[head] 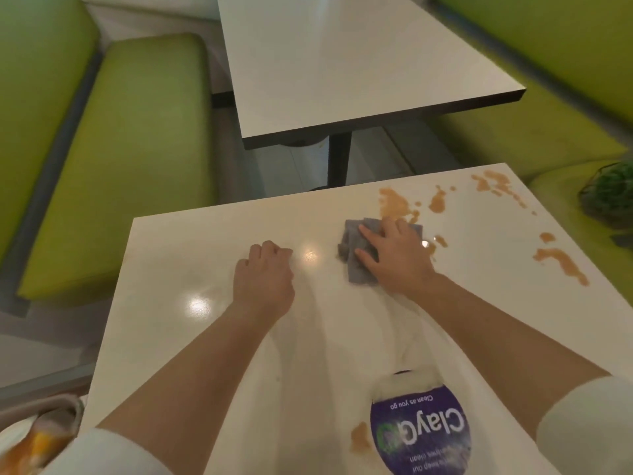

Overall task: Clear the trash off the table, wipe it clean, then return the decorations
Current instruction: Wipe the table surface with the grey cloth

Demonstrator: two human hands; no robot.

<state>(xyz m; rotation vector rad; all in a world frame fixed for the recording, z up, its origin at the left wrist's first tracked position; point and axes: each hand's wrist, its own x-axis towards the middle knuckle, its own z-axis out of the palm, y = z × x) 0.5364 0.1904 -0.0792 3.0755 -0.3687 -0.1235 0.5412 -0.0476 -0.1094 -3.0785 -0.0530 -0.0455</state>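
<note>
right hand point(394, 255) pressing flat on grey folded cloth point(356, 250); orange-brown spill patches point(394, 202) lying just beyond and right of it; left hand point(265, 275) resting fisted, empty, farther away.

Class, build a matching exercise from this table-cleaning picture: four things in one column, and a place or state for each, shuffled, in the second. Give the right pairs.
Things
1. grey cloth
2. left hand
3. orange spill
4. purple sticker

Places or states
A. closed in a fist, holding nothing
B. near edge of the table
C. under the right hand
D. far right part of the table

Pairs: 1-C, 2-A, 3-D, 4-B
</note>
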